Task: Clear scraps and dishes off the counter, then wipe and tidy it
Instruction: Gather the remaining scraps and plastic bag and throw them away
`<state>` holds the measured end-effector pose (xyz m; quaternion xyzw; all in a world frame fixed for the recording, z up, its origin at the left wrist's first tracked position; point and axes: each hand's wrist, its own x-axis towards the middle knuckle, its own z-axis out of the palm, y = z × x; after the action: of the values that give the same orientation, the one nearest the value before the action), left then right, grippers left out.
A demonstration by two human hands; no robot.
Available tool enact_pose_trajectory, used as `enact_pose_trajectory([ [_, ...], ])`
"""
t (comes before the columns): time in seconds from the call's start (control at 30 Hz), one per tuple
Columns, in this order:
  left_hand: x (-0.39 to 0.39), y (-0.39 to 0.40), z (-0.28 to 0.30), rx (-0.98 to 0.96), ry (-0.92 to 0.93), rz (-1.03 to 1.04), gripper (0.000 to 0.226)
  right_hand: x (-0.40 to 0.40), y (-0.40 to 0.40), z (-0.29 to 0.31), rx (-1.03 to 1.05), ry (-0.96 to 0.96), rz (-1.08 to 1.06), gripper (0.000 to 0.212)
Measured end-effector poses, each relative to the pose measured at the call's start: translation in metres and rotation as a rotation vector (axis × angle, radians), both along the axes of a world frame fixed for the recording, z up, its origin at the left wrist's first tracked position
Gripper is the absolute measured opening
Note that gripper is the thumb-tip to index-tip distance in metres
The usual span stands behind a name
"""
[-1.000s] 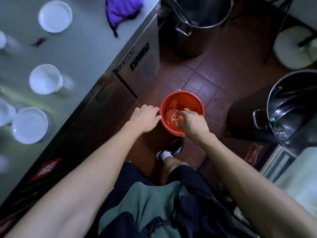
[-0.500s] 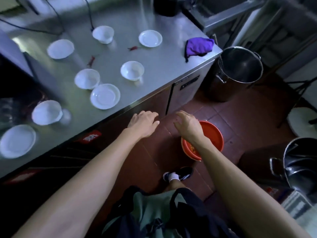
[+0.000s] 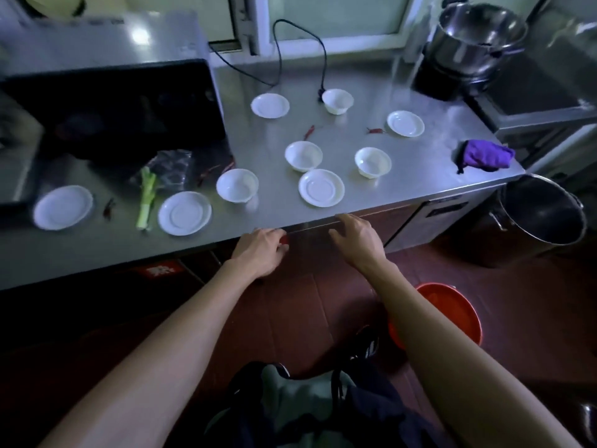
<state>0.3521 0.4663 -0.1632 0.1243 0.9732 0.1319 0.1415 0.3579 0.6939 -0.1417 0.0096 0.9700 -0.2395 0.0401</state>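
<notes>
- Counter (image 3: 420,163): the steel top runs across the view ahead of you, carrying 5 small white plates, 4 white bowls, and loose scraps — none of it cleared yet.
- Your left hand (image 3: 258,250) sits at the counter's front edge with fingers curled under; a small red thing shows at the fingertips, but I cannot tell whether you are gripping it.
- Your right hand (image 3: 355,236) hovers just beside the edge, fingers spread and relaxed, holding nothing.
- Scraps first, I'd judge: the leek stalk (image 3: 146,202) lies between the 2 left plates, with dark chilli pieces close by; 2 more red chillies (image 3: 374,130) lie further back among the bowls.
- Gather the scattered bits toward the near edge with 1 hand and cup the other below the lip, so nothing drops onto the tiles.
- The orange basin (image 3: 452,315) stands on the floor by your right leg — a sensible place to drop them.
- Stack plates on plates, starting with the nearest plate (image 3: 321,188), and nest the bowls separately.
- Leave the purple cloth (image 3: 486,155) at the right corner until the surface is bare.
</notes>
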Motion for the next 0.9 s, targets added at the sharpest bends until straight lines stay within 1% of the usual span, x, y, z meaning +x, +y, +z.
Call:
enact_pose_trajectory([
  [0.17,0.01,-0.063,0.003,-0.009,0.018,0.123,0.04,-0.017,-0.068,0.005,-0.024,-0.043,0.096,0.052],
  [0.33,0.012,-0.113,-0.001,-0.004,0.038,0.253,0.042,-0.037,-0.124,0.005,-0.082,-0.063,0.256,0.052],
  [0.47,0.005,-0.146,-0.004,0.009,0.037,0.354,0.041,-0.062,-0.162,0.003,-0.136,-0.065,0.336,0.05],
  [0.7,-0.042,-0.194,-0.011,0.023,0.02,0.499,0.04,-0.132,-0.22,-0.012,-0.184,-0.104,0.374,0.048],
  [0.9,-0.098,-0.22,-0.012,0.026,-0.011,0.553,0.039,-0.198,-0.253,-0.02,-0.18,-0.131,0.448,0.044],
])
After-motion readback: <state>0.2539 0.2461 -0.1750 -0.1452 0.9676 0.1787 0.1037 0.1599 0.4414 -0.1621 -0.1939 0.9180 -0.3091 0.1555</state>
